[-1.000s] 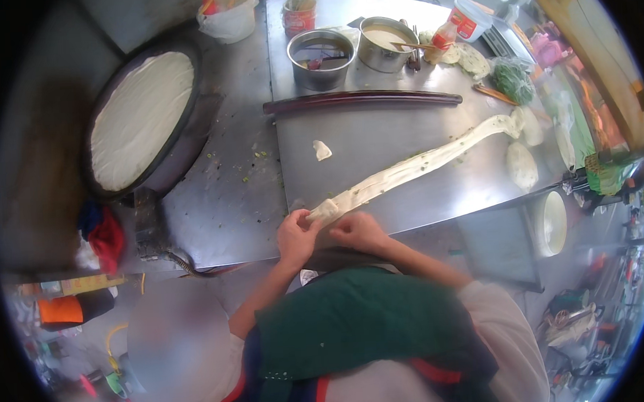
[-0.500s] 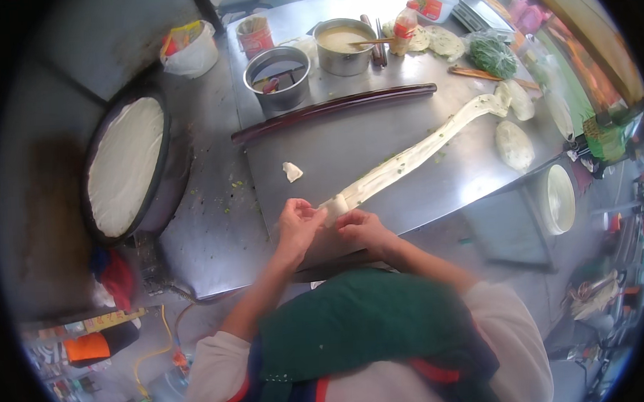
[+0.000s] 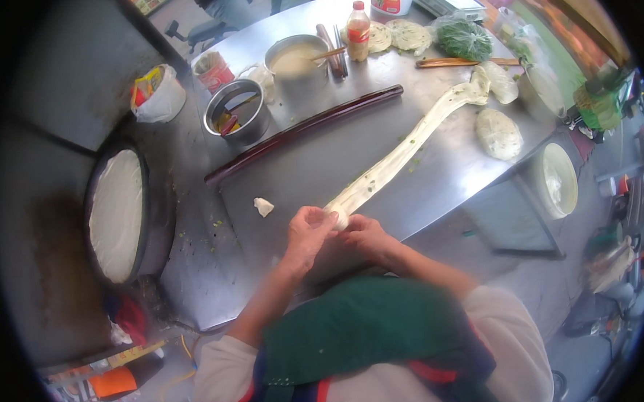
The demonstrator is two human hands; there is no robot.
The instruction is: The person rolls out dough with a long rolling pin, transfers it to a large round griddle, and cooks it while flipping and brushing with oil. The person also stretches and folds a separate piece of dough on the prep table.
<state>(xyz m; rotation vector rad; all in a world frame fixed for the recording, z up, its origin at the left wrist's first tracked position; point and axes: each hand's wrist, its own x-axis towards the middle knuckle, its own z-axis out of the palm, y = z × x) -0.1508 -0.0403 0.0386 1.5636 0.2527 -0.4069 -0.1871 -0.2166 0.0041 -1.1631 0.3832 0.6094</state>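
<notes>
A long strip of pale dough [image 3: 399,153], flecked with green bits, stretches over the metal table from its near edge toward the far right. Both my hands pinch its near end, which is rolled into a small coil. My left hand [image 3: 311,234] grips the coil's left side, thumb and fingers closed on it. On the other side my right hand [image 3: 367,236] has its fingers closed against the dough, partly hidden. To the left of the strip lies a small scrap of dough [image 3: 263,206]. Beside the strip's far end rest rounded dough pieces [image 3: 499,133].
A dark rolling pin [image 3: 304,133] lies across the table's middle. Behind it stand a metal pot of dark liquid [image 3: 239,121], a pot of pale liquid [image 3: 296,59] and a bottle [image 3: 358,33]. A large round pan of dough [image 3: 119,215] is at left, a white bucket [image 3: 565,181] at right.
The view has turned, so the table's things sit tilted differently. The dough coil at the near end has turned a little in my fingers, and my hands remain on it.
</notes>
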